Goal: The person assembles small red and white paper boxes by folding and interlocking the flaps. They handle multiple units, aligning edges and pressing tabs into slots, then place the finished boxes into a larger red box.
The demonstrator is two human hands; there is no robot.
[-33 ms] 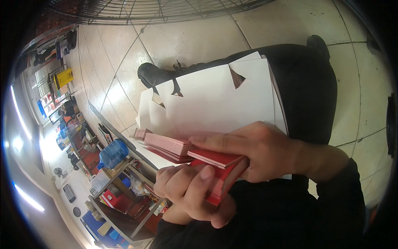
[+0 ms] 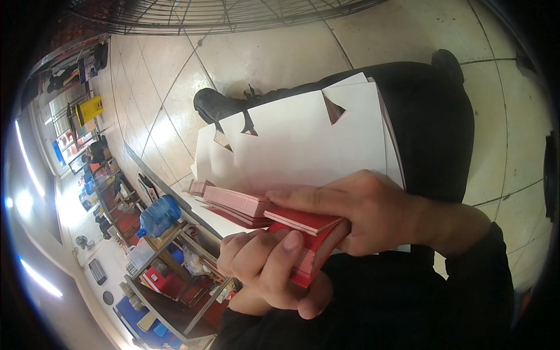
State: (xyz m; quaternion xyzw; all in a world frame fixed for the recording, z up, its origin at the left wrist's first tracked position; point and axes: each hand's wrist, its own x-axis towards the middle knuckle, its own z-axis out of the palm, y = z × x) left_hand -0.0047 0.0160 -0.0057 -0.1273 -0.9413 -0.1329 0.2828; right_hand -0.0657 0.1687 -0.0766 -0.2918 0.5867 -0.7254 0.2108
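Observation:
My left hand is closed on the lower left side of a stack of glossy red card pieces, thumb on top. My right hand grips the stack's right end, its index finger stretched along the upper edge. A thinner red bundle with a pale edge lies raised on top of the stack. Beyond the fingers, a block of pinkish card edges rests by the near edge of a large white sheet across my lap. The sheet has several notches. Whether the pieces are folded boxes or envelopes I cannot tell.
A black shoe shows past the sheet's far left edge on the tiled floor. A wire fan guard spans the top. At left stand a blue water bottle and cluttered shelves.

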